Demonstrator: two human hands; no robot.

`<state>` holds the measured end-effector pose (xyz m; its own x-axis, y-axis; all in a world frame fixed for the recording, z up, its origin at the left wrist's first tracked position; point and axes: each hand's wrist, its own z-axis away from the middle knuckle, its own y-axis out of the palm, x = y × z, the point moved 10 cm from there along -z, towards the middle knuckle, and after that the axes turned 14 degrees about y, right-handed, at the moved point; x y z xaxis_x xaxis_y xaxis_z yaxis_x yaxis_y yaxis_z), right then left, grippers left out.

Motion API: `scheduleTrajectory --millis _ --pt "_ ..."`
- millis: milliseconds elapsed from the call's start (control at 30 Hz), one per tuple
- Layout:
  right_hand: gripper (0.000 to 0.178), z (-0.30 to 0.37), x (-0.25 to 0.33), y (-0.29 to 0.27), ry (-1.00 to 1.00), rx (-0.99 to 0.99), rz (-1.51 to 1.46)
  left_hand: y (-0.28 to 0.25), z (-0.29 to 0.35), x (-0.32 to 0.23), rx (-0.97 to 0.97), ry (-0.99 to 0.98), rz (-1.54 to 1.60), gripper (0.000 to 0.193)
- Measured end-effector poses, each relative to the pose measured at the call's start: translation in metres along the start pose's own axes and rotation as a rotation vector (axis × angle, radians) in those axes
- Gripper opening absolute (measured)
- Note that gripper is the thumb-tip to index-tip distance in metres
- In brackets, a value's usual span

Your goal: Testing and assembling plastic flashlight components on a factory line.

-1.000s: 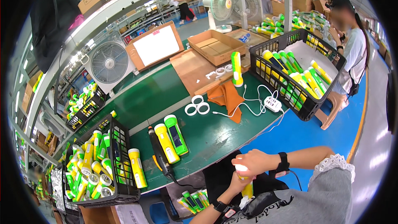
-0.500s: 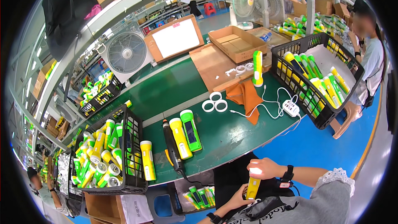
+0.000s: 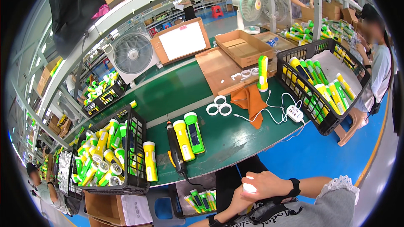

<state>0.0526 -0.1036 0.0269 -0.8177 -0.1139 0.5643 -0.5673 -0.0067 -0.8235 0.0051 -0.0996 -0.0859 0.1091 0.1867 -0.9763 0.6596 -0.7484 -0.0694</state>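
Close to my body, over my lap, my two hands meet on a flashlight [image 3: 249, 188] whose lit lens glows white between the fingers. My right hand [image 3: 266, 185] wraps over its head end from above. Below it, my left hand [image 3: 240, 204] closes around the lower part, and most of the body is hidden. On the green bench [image 3: 235, 138] in front lie a yellow-and-white flashlight [image 3: 184, 141] and a green one with a dark panel [image 3: 194, 132]. Beside them rests a black electric screwdriver [image 3: 175, 149] with its cord. Another yellow flashlight [image 3: 150, 161] lies farther left.
Black crates of flashlights stand at left [image 3: 141, 172] and right [image 3: 324, 126]. White rings [image 3: 225, 109], an orange cloth [image 3: 254, 105], a white power strip [image 3: 294, 113] and an upright flashlight [image 3: 262, 73] are on the bench. A co-worker [image 3: 376, 59] sits at right.
My right hand has come down and left, covering more of the flashlight. The yellow body that showed between my hands is now hidden, and the lit lens has moved lower.
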Motion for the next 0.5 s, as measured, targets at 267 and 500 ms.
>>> scheduleTrajectory --millis 267,500 --pt "0.026 0.039 0.065 -0.005 -0.372 -0.117 -0.114 0.023 0.053 0.0 0.124 0.007 0.248 0.023" --pt "0.028 0.058 0.082 0.01 -0.533 -0.039 -0.166 0.009 0.066 0.0 0.123 -0.06 0.31 0.025"
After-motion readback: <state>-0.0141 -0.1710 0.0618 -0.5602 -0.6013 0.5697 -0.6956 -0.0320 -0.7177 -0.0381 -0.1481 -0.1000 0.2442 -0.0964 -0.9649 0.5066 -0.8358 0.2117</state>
